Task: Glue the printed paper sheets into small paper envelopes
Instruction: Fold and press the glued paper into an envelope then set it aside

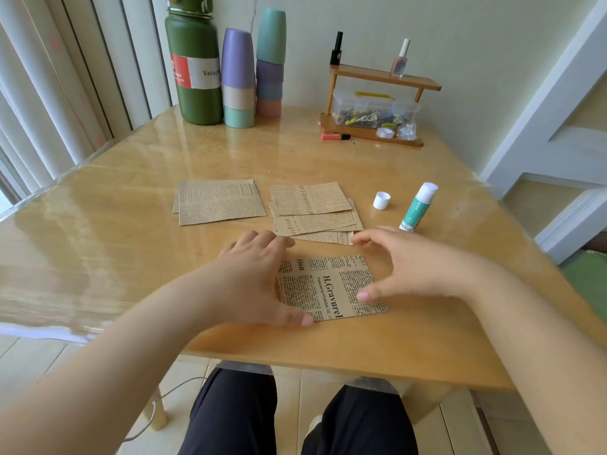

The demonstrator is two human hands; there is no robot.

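Note:
A brown newsprint sheet (331, 287), folded, lies flat near the table's front edge. My left hand (256, 280) covers its left side, thumb at the lower edge, fingers spread. My right hand (404, 264) arches over its right side, thumb tip touching the paper. Beyond them is a fanned pile of several printed sheets (312, 208); to its left lies a flat folded envelope stack (220, 201). An uncapped glue stick (418, 206) stands to the right, its white cap (381, 200) beside it.
At the back stand a green flask (195, 67), two stacks of coloured cups (238, 80), and a small wooden shelf (377, 103) with bottles and a clear box. A pink tube (333, 136) lies before the shelf. The table's front edge (328, 359) is close.

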